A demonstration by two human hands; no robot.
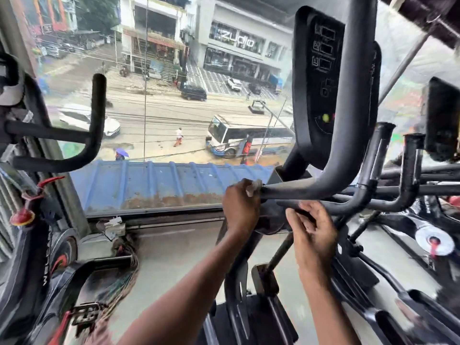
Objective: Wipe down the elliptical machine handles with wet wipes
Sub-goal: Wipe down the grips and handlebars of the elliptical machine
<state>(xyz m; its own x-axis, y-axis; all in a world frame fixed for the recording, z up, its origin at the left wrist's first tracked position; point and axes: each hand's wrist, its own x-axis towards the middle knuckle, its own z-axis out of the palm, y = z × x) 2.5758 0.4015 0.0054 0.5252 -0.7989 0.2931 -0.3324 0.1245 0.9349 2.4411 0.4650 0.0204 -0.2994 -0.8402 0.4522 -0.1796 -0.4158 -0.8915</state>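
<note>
Through the glass, a white-and-blue bus [245, 139] and a white car [86, 118] are on a grey street [159, 125], beyond a rusting blue corrugated metal roof [161, 185]; a neighbouring exercise bike's black curved handlebar [97, 120] rises at left

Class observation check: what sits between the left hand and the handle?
A white wipe, held by the left hand against the handle, head view.

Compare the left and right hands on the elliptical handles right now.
The left hand pinches a white wet wipe against the tip of the upper handle; the right hand holds no wipe and grips the lower handle bare. The left hand sits higher than the right hand. Both curl round black handles of the elliptical.
</note>
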